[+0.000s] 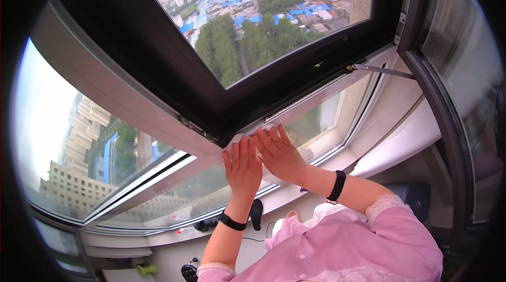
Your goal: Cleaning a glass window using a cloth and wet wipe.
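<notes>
A white cloth or wipe (237, 138) lies against the pale rail of the window frame (316, 98), at the corner below a dark screened sash (292, 74). My left hand (243, 163) presses its fingertips onto this cloth, palm down. Beside it, my right hand (278, 153) has its fingers over the cloth's right part, higher along the rail. The two hands nearly touch at the fingers. Much of the cloth is hidden beneath them, so its full size cannot be told.
At the right, an opened dark-framed window sash (438, 96) swings inward on a metal stay arm (383, 70). Lower glass panes run below the rail. On the sill (276, 201) are a black object (256, 214) and a clear bottle (185, 231). A green dumbbell-shaped object (147, 270) lies lower left.
</notes>
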A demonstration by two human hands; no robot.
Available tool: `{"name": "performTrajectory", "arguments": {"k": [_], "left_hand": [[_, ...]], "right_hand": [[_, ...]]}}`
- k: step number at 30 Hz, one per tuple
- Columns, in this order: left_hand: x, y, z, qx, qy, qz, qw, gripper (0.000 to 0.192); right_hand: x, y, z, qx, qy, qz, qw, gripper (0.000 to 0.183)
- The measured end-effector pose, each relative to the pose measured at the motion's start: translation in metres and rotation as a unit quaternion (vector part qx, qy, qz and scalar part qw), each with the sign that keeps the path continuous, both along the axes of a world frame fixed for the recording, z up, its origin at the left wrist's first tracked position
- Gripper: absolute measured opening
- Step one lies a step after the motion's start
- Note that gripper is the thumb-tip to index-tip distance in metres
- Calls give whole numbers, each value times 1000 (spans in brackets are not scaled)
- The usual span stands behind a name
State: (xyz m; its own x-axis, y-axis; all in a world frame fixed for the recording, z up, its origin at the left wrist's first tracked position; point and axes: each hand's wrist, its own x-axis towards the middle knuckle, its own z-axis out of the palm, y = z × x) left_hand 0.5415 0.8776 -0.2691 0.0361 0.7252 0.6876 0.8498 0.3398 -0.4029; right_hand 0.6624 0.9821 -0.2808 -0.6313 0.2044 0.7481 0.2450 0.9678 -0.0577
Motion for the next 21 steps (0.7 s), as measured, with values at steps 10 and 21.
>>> {"name": "performTrajectory", "arguments": {"k": [10,21], "left_hand": [[5,-1,-5,9,-83,-40,996,60],[62,75,39,-3,-146,-118,982,49]], "right_hand": [[7,4,5,24,-25,-10,999,64],[73,69,63,24,83,-29,996,42]]}}
